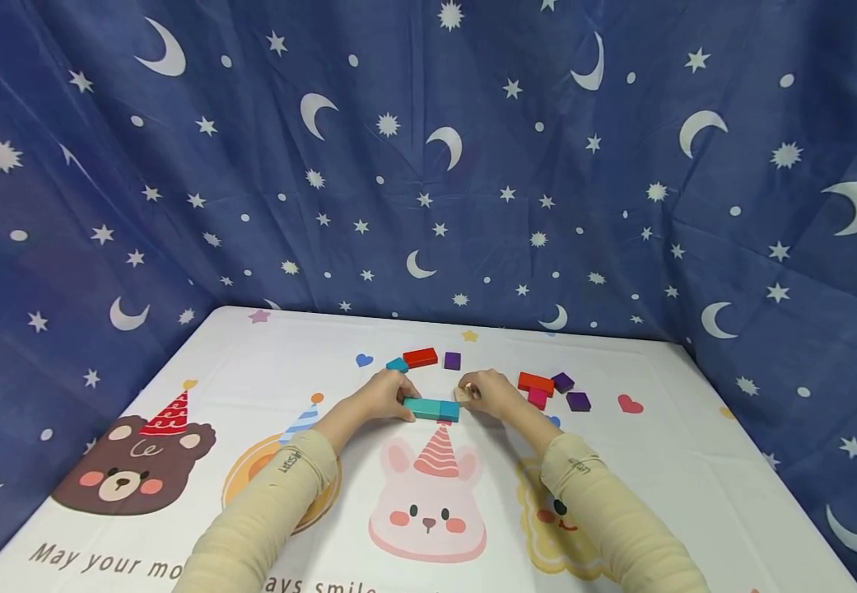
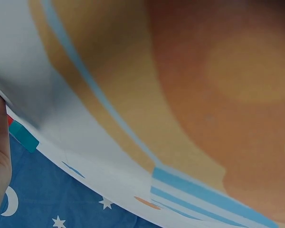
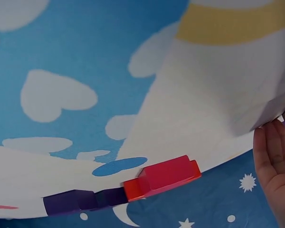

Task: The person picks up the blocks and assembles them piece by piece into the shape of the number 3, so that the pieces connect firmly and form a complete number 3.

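In the head view my left hand [image 1: 386, 395] grips the left end of a long teal block [image 1: 422, 408], thumb on the near side. A shorter blue block [image 1: 449, 411] lies in line against its right end. My right hand [image 1: 489, 391] pinches a small bare-wood block [image 1: 462, 394] just behind and right of the blue one; the fingers cover part of it. At the left edge of the left wrist view, fingers of the left hand [image 2: 0, 147] show near a teal block [image 2: 23, 137]. The right hand [image 3: 278, 166] appears at the right wrist view's edge.
Behind the hands lie a teal block [image 1: 397, 364], a red block [image 1: 421, 357] and a purple block [image 1: 453, 361]. Right of them sit an orange-red block [image 1: 535, 383], a pink block [image 1: 537, 399] and two purple blocks [image 1: 579, 401]. A starry blue curtain [image 1: 398, 165] borders the table.
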{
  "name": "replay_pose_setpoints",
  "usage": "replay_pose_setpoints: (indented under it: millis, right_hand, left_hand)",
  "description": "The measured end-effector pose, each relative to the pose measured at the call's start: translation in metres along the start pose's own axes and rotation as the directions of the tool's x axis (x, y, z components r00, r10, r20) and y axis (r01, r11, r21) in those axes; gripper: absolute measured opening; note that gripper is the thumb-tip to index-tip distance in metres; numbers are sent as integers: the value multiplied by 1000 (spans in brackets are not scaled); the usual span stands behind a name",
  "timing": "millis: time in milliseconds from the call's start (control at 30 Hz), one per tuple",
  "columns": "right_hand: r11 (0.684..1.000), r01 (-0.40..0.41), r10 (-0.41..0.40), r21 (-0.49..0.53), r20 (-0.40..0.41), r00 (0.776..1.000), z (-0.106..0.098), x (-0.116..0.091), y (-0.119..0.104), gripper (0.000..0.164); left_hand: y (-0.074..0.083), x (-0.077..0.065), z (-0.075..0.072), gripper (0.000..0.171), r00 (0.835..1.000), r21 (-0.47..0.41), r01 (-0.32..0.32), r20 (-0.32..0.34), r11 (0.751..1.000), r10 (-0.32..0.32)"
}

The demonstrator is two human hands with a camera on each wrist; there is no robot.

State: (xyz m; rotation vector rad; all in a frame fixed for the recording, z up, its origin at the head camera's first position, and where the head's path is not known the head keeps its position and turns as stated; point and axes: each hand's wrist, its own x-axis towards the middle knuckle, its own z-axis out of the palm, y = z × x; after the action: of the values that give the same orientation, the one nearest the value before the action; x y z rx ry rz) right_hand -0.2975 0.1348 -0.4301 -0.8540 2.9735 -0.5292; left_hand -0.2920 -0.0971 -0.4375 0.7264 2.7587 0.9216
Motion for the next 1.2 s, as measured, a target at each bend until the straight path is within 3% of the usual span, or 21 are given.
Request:
replay_pose_setpoints:
  millis: [233, 567, 900, 1200]
  right_hand:
    - [999, -32, 31, 29, 47, 998, -4, 0, 0, 41]
    - [999, -40, 38, 32, 54, 998, -3, 1, 4, 42]
    - [990, -45, 27, 135, 135, 990, -6, -2, 10, 53]
    - [992, -56, 44, 112, 103, 994, -6, -8, 6, 57]
  left_hand:
    - [1, 0, 0, 31, 1000, 12, 4, -2, 1000, -4]
    - [1, 1, -2, 31, 1000, 12, 6, -6, 1000, -6]
    - [-2, 0, -2, 31, 1000, 8, 19, -7, 1000, -19]
    - [-1, 0, 0, 31, 1000, 10, -13, 4, 1000, 13]
